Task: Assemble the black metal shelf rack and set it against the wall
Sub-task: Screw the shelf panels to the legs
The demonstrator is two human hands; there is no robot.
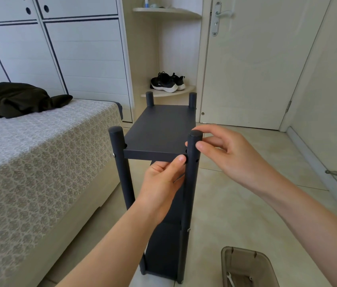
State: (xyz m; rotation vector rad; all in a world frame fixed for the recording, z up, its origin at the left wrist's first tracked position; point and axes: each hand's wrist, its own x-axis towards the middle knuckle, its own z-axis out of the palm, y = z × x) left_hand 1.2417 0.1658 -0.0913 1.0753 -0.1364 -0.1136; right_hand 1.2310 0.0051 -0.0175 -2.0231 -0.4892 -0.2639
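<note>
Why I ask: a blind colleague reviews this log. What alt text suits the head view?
Two hands work on a black metal shelf rack: the left hand grips the top shelf's near right corner, the right hand pinches the post beside it. A bed stands left.

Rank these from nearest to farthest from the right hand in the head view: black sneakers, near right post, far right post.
1. near right post: pinched near its top by the right hand's fingers.
2. far right post: at the back of the top shelf.
3. black sneakers: on the corner shelf, beyond the rack.
</note>
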